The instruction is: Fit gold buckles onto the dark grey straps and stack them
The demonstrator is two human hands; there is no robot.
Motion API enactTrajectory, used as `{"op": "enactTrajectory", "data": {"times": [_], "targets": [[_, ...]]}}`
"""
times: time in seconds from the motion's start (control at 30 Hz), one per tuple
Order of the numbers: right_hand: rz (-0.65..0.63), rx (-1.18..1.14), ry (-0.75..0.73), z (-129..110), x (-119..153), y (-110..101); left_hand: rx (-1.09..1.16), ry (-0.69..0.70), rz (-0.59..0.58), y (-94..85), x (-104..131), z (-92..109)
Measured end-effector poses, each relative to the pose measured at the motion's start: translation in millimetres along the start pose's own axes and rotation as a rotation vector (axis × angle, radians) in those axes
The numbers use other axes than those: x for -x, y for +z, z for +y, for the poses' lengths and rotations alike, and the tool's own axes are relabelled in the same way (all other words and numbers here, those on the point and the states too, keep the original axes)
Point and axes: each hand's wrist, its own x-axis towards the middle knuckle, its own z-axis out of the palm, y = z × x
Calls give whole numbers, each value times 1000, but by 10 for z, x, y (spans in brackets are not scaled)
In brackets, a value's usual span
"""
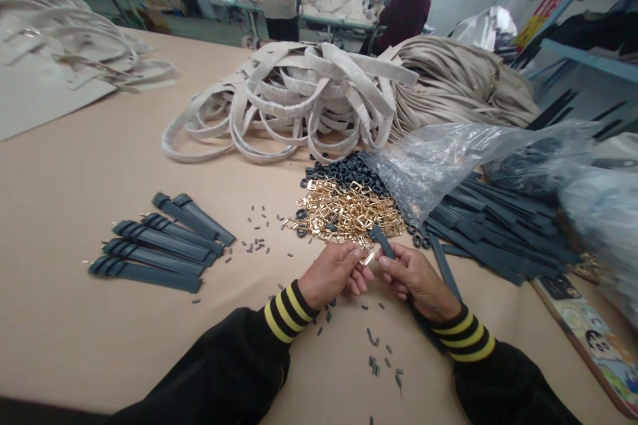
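My left hand [341, 270] pinches a gold buckle [367, 255] at its fingertips. Close beside it, my right hand [411, 275] grips a dark strap [383, 242], whose upper end sticks up past the fingers and whose other part runs down under the wrist. Buckle and strap end are near each other; I cannot tell whether they touch. Just beyond the hands lies a pile of gold buckles [343, 209], with black rings [351, 169] behind it. Several dark straps with buckles [154, 249] lie in a row on the left.
Loose dark straps [498, 229] and a clear plastic bag [438, 159] are at the right, near a phone with a patterned case [588, 339]. Pale fabric straps [299, 99] heap up behind. Small dark pieces dot the table [124, 345]. Two people are in the background.
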Motion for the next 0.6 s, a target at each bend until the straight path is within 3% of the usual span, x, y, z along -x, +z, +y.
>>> {"op": "enactTrajectory", "data": {"times": [0.27,0.43,0.5,0.6], "targets": [[18,214,-64,50,-9,-20,-371,172,13,55,-13,-139],[61,250,-95,6,17,-70,-513,287,267,12,15,-6],[78,234,-97,-12,29,-77,-381,199,282,13,21,23],[71,188,-111,-29,47,-75,-71,-56,103,41,23,6]]}}
